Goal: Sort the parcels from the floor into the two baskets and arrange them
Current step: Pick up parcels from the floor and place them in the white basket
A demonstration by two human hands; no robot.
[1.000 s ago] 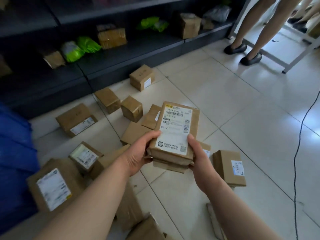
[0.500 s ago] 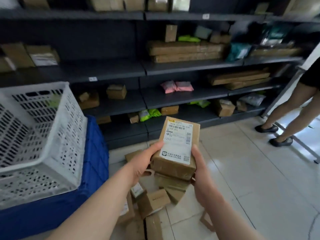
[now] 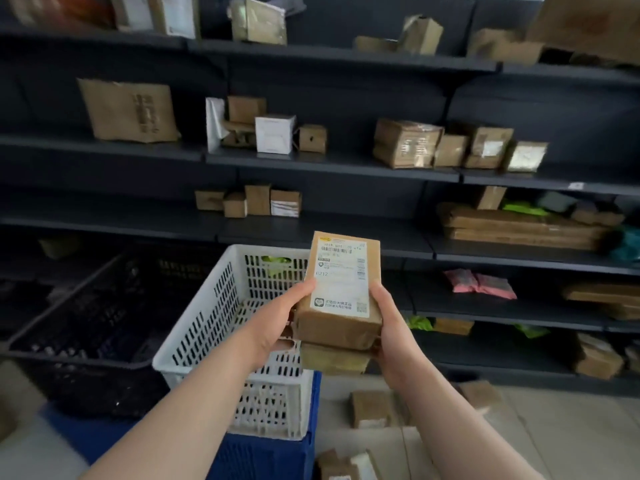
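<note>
Both my hands hold a small stack of brown cardboard parcels [image 3: 341, 289]; the top one shows a white shipping label, and a second parcel [image 3: 332, 358] sits under it. My left hand [image 3: 280, 320] grips the stack's left side and my right hand [image 3: 389, 327] its right side. The stack is in the air just right of the white slotted basket [image 3: 214, 327], level with its rim. A black basket [image 3: 90, 327] stands to the left of the white one. Several more brown parcels [image 3: 370, 408] lie on the floor below.
The white basket rests on a blue crate [image 3: 270, 459]. Dark shelving [image 3: 346, 161] fills the background, loaded with brown boxes, a white box [image 3: 275, 133], pink bags [image 3: 479, 284] and green bags. Pale tiled floor [image 3: 571, 441] shows at the lower right.
My view has swung up and left from the floor to the shelves and baskets. The stack in my hands has risen and now sits beside the white basket's rim. The standing person is out of view.
</note>
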